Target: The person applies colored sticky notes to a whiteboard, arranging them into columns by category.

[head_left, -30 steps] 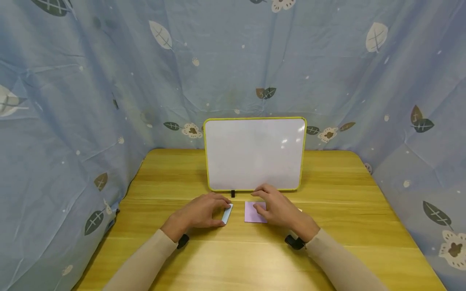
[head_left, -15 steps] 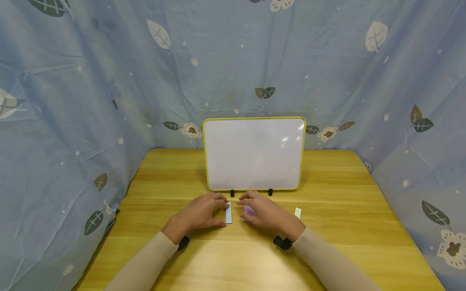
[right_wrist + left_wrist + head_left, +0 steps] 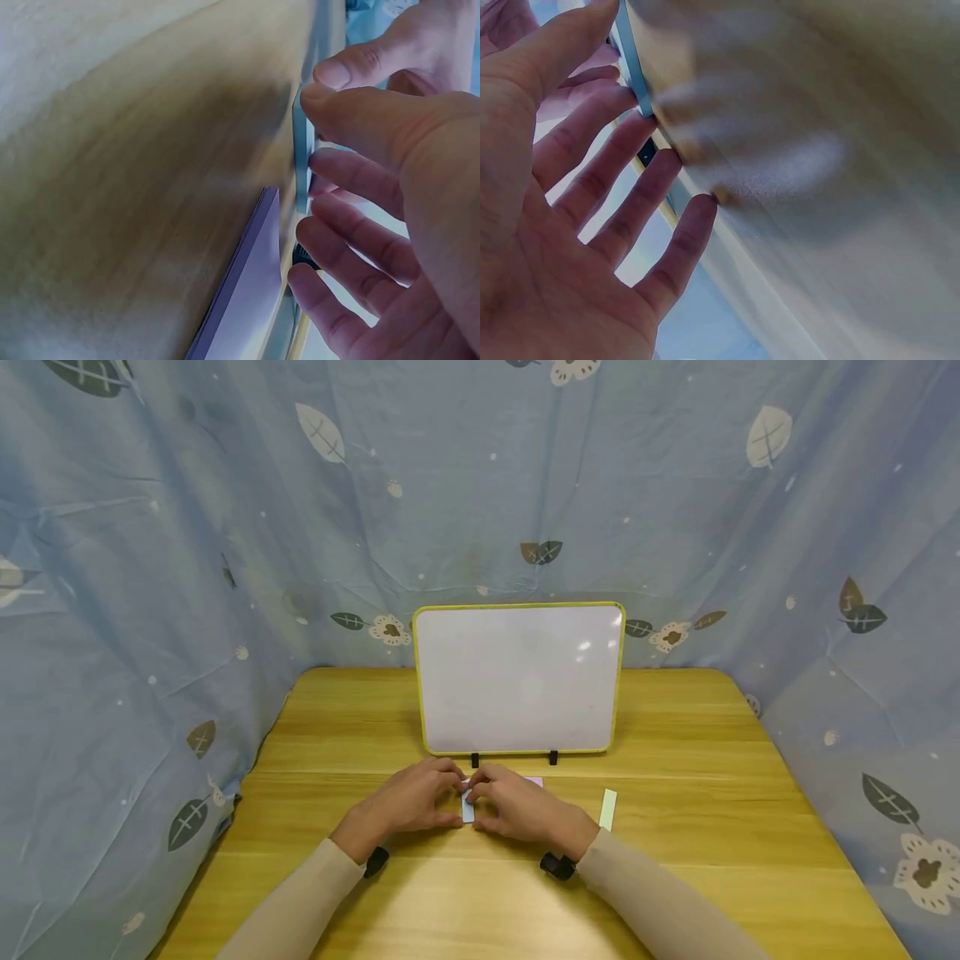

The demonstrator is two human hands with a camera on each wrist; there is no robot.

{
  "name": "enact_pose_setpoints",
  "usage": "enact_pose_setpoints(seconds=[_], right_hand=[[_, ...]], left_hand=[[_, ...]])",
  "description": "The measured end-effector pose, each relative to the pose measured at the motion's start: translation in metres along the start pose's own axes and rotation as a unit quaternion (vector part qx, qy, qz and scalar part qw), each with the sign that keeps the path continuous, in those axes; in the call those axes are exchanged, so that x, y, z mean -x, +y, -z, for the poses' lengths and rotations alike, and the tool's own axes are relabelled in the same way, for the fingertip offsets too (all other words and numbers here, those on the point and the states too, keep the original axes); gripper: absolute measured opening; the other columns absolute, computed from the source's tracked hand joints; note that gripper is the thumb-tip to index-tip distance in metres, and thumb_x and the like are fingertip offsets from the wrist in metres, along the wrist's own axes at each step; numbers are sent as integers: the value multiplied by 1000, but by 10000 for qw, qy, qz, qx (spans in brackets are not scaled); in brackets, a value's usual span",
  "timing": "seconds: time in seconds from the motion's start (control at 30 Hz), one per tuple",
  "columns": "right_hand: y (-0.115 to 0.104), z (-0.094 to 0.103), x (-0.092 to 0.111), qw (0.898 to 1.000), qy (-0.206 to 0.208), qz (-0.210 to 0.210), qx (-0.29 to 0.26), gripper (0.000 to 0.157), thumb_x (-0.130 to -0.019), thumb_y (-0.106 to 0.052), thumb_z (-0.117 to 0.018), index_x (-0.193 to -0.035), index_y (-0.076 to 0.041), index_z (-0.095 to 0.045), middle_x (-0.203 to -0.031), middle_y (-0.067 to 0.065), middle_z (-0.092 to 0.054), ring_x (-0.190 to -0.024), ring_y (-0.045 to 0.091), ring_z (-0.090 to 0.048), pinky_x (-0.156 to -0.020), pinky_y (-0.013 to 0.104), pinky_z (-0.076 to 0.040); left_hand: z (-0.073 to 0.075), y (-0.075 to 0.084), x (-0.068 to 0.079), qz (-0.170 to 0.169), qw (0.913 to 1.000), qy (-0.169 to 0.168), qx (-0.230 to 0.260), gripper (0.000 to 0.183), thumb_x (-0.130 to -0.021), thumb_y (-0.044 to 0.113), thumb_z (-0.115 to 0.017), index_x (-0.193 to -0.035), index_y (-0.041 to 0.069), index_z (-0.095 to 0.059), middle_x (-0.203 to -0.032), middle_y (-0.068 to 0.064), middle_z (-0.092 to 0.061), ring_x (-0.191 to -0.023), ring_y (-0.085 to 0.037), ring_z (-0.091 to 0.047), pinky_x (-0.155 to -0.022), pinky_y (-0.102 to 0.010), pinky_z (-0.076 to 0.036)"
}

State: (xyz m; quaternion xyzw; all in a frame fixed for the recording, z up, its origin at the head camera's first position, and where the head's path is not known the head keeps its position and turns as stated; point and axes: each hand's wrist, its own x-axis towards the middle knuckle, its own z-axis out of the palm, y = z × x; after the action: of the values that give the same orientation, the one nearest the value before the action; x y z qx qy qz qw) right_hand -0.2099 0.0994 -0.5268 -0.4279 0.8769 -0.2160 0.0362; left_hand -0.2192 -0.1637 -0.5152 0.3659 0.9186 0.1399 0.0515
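A small light blue note pad (image 3: 468, 808) stands on edge on the wooden table (image 3: 697, 735), just in front of the whiteboard (image 3: 517, 677). My left hand (image 3: 452, 790) holds it from the left, thumb and forefinger against its edge (image 3: 639, 94). From the right, my right hand (image 3: 485, 793) pinches the same pad (image 3: 301, 172) between thumb and fingers. A pink note pad (image 3: 534, 782) lies flat under and behind my right hand, and its thick edge (image 3: 251, 292) shows in the right wrist view.
A pale green strip of notes (image 3: 608, 808) lies to the right of my hands. The whiteboard has a yellow-green frame and stands on two black feet (image 3: 552, 757). Blue leaf-patterned curtains (image 3: 150, 568) close in the table on three sides.
My right hand left the pink pad and moved left to meet my left hand at the blue pad. The green strip and part of the pink pad came into view.
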Motion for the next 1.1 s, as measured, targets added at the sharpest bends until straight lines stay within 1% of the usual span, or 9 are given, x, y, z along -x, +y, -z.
enact_pose_setpoints(seconds=[0.2, 0.43, 0.73, 0.97, 1.1], right_hand=[[2, -3, -1, 9999, 70, -35, 123, 31, -105, -31, -92, -129, -13, -85, -142, 8, -72, -127, 23, -73, -109, 37, -65], [5, -6, -3, 9998, 195, -40, 36, 32, -103, -30, -94, -127, -12, -83, -132, 4, -71, -116, 18, -71, -101, 32, -64], [7, -5, -6, 9998, 189, -64, -66, 26, -104, -30, -93, -123, -16, -84, -130, 2, -72, -114, 18, -72, -98, 31, -63], [4, -5, -8, 9996, 163, -233, -53, 28, -100, -35, -96, -119, -18, -84, -128, 0, -71, -107, 13, -67, -94, 27, -61], [2, -5, -8, 9996, 215, -198, 7, 27, -100, -32, -96, -119, -17, -84, -127, 1, -71, -104, 12, -66, -93, 27, -61]], left_hand=[[1, 1, -2, 106, 9998, -83, 139, 39, -100, 44, -95, -128, 18, -86, -141, 0, -76, -133, -26, -73, -109, -48, -65], [0, 1, -5, 177, 9996, -86, 204, 36, -100, 43, -95, -125, 19, -86, -139, 2, -76, -130, -24, -73, -106, -47, -66], [2, 1, -5, 176, 9997, -37, 190, 33, -100, 42, -95, -123, 19, -87, -136, 3, -76, -127, -23, -73, -103, -46, -66], [2, 0, -6, 121, 9997, -10, 204, 31, -99, 41, -96, -120, 19, -86, -133, 2, -77, -125, -24, -73, -103, -47, -66], [1, -2, -6, 128, 9997, -43, 190, 30, -99, 41, -96, -119, 20, -86, -132, 2, -76, -124, -24, -73, -102, -47, -65]])
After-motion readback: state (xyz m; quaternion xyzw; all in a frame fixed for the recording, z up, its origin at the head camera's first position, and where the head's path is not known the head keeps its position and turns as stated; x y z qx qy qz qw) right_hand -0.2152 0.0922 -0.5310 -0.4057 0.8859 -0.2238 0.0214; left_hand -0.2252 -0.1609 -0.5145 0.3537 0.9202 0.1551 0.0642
